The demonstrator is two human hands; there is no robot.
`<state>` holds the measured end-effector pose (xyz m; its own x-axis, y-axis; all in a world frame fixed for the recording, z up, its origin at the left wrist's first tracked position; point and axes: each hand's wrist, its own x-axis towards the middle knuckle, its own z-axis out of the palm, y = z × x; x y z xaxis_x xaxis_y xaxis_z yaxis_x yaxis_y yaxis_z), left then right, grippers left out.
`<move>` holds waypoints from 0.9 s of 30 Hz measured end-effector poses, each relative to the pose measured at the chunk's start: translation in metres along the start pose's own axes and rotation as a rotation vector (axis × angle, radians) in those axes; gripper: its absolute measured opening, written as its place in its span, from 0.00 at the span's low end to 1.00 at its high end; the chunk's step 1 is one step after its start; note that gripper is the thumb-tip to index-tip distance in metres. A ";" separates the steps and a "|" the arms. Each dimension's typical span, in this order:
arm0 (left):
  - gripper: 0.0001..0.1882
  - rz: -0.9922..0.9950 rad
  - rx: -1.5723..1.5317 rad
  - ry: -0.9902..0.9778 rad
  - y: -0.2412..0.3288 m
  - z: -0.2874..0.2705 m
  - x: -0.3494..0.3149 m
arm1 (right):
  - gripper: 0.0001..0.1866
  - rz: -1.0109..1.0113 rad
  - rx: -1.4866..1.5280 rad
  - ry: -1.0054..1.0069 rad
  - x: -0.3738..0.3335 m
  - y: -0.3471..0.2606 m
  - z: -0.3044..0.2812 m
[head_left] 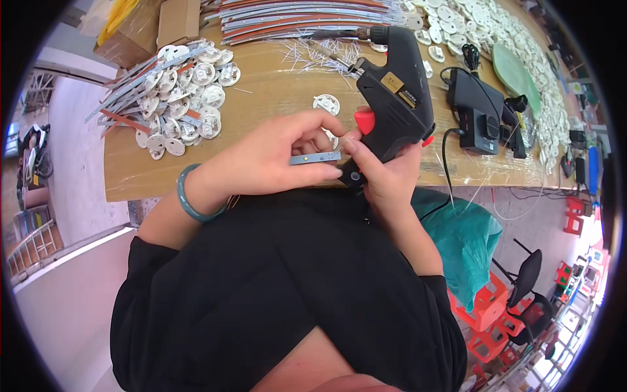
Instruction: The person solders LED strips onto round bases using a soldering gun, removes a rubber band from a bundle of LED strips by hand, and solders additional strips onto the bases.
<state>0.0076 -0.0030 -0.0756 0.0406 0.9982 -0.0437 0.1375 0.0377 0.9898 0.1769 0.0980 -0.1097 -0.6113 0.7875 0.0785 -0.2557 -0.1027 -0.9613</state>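
Note:
My left hand, with a blue-green bangle at its wrist, is closed on a short, narrow grey LED strip. My right hand wraps the handle of a black soldering gun with a red trigger; its metal tip points up and left over the table. The right thumb and a finger meet close to my left fingertips at the strip's end; what they pinch there is too small to tell. A white round disc lies just beyond my hands, and another is partly hidden behind my fingers.
On the left of the table is a heap of white discs with strips attached. Long strips and scattered white wires lie at the back. A black power adapter, green tray and many discs fill the right.

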 end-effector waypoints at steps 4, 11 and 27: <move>0.03 -0.164 -0.138 0.052 -0.002 -0.001 0.003 | 0.21 -0.009 0.024 0.019 -0.004 0.003 0.004; 0.05 -0.056 0.291 0.262 -0.022 -0.023 0.022 | 0.17 -0.018 0.092 0.204 -0.004 0.016 -0.007; 0.03 0.218 0.548 0.371 -0.051 -0.005 0.040 | 0.23 0.037 -0.109 0.153 -0.060 0.029 -0.073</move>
<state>-0.0026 0.0347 -0.1273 -0.2037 0.9337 0.2945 0.6482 -0.0968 0.7553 0.2607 0.0917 -0.1611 -0.4951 0.8688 0.0098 -0.1475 -0.0730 -0.9864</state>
